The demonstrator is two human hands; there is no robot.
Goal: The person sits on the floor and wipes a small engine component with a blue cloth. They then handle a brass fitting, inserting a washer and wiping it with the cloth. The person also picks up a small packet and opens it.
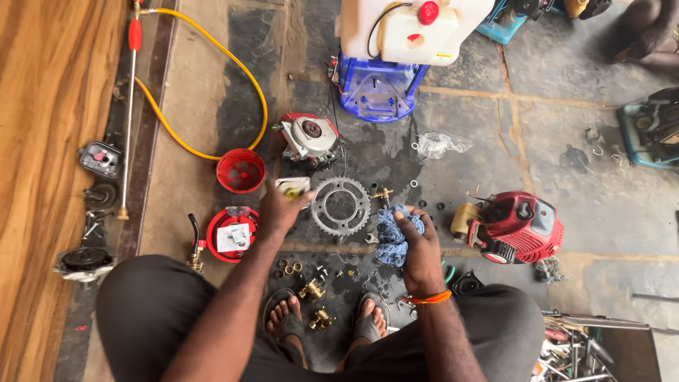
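I am squatting over a stained stone floor. My left hand (277, 211) grips a small pale part with a yellow-green patch (293, 187), held just left of a toothed metal sprocket (341, 206) lying flat on the floor. My right hand (417, 244) is closed on a crumpled blue rag (391, 230) to the right of the sprocket. Small brass fittings (312, 289) and rings lie between my sandalled feet (370, 320).
A small engine block (308, 138) and red round covers (240, 170) sit to the left. A red engine unit (515, 226) lies right. A white tank on a blue base (376, 88) stands ahead. A yellow hose (212, 49) curls left; tools (573, 350) lie at lower right.
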